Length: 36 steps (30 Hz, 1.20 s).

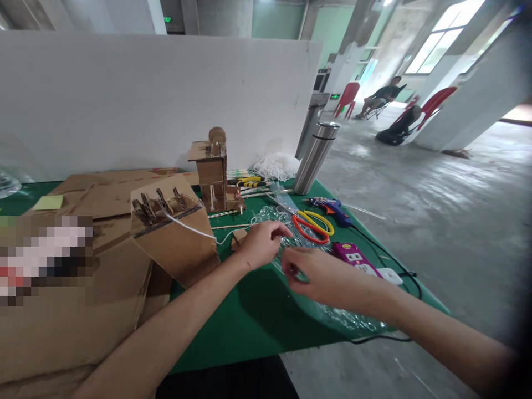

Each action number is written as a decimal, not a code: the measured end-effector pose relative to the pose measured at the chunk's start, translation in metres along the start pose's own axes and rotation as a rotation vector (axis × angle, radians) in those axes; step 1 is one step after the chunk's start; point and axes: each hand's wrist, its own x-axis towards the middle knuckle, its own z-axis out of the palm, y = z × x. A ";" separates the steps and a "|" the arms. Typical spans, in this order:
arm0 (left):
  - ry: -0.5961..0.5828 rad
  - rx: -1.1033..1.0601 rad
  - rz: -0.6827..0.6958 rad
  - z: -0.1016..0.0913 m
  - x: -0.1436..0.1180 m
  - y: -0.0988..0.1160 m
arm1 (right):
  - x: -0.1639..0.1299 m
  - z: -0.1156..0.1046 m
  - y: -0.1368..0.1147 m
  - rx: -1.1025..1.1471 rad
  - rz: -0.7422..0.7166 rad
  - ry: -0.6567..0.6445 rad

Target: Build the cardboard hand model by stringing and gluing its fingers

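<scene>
My left hand point(265, 244) hovers over crumpled clear plastic film point(349, 317), its fingers curled toward the thumb. Close beside it on the right, my right hand point(308, 275) is pinched closed. Whatever lies between the fingers of either hand is too small or hidden to make out. A white string point(193, 229) runs from a slanted cardboard box point(178, 252) with upright cardboard tabs toward my left hand. Just beyond my hands lie scissors point(311, 226) with red and yellow handles. A small folded cardboard piece point(238, 239) sits left of my left hand.
A cardboard tower point(211, 173) with a round top stands behind the box. A steel flask point(316, 159), a blue glue gun point(334, 211) and a purple power strip point(353, 255) line the table's right side. Stacked cardboard point(112, 299) covers the left. A seated person point(382, 97) is far off.
</scene>
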 end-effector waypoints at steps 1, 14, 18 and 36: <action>0.003 -0.001 -0.002 0.001 0.001 -0.002 | -0.001 -0.006 0.005 0.021 0.042 0.018; 0.037 0.016 0.000 0.007 -0.001 -0.002 | -0.001 -0.007 0.058 0.059 0.037 0.095; 0.086 0.037 0.015 -0.003 -0.016 0.003 | -0.002 -0.007 0.061 0.046 -0.025 0.131; -0.145 0.633 -0.069 -0.010 -0.119 0.007 | 0.026 0.014 0.009 -0.188 -0.218 0.193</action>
